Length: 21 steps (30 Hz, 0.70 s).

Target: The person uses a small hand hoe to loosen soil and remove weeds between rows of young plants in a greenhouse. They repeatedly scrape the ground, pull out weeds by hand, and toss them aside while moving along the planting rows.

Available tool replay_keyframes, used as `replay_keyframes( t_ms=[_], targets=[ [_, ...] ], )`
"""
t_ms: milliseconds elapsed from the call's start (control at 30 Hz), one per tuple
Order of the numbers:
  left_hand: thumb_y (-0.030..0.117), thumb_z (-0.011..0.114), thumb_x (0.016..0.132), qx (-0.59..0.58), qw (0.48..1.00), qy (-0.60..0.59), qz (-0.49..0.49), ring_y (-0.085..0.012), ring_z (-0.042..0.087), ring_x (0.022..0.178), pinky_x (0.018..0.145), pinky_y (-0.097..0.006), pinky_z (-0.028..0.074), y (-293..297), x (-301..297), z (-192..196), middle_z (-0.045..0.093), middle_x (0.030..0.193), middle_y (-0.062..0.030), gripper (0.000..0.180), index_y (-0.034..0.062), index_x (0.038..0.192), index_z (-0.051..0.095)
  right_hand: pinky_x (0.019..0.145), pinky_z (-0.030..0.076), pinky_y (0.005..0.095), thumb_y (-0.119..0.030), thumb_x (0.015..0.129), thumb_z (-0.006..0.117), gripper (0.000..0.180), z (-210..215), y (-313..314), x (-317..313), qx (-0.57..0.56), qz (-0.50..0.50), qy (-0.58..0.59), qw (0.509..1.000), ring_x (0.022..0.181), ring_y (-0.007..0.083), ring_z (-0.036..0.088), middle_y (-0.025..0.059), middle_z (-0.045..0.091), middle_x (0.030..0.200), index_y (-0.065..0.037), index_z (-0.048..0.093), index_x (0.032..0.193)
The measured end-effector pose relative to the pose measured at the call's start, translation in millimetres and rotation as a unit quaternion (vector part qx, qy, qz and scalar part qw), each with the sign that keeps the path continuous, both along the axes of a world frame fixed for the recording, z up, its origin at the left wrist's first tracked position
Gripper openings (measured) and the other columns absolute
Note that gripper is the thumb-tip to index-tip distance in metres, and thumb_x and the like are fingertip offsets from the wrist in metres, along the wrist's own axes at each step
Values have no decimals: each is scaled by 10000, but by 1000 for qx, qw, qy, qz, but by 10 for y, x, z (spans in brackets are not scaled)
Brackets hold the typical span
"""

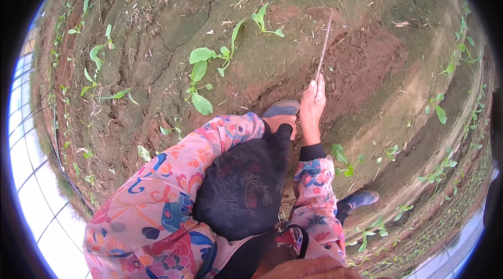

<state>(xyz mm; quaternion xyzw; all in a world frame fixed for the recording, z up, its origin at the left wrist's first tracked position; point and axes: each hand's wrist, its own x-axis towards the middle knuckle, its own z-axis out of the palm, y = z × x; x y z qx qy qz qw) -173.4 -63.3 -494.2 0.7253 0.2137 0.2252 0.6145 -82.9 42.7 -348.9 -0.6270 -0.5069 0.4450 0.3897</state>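
Observation:
My right hand (312, 107) is closed around the lower end of a thin stick (324, 46) that points away from me, its tip resting in loosened reddish soil (361, 58). My left hand is hidden; its flowered sleeve (209, 142) bends across my dark-trousered knee (246, 184) toward my front shoe (281, 108). Only a bit of skin shows by that shoe.
Small green seedlings (201, 77) grow in rows on cracked brown earth beds, with more seedlings (343, 158) to the right. My other shoe (361, 199) stands at the lower right. A greenhouse wall with pale panes (26, 174) curves along the left.

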Motion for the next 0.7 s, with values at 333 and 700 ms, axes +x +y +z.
replay_keyframes(
  t_ms=[333,700],
  targets=[
    [172,565,804,-111,991,-45,65,-210,591,797,870,-407,414,173,-53,556,615,799,-47,93,95,766,600,872,410,298,-146,931,419,387,596,-37,-118,-55,86,17,995,1007,208,544,181,573,1126,26,427,1278],
    [238,521,772,-26,992,-117,28,-261,567,725,650,-395,415,72,4,150,583,720,-86,205,53,686,541,884,426,345,-186,927,423,372,638,430,-62,-64,201,-57,976,1047,308,563,221,569,1133,3,472,1243]
  ],
)
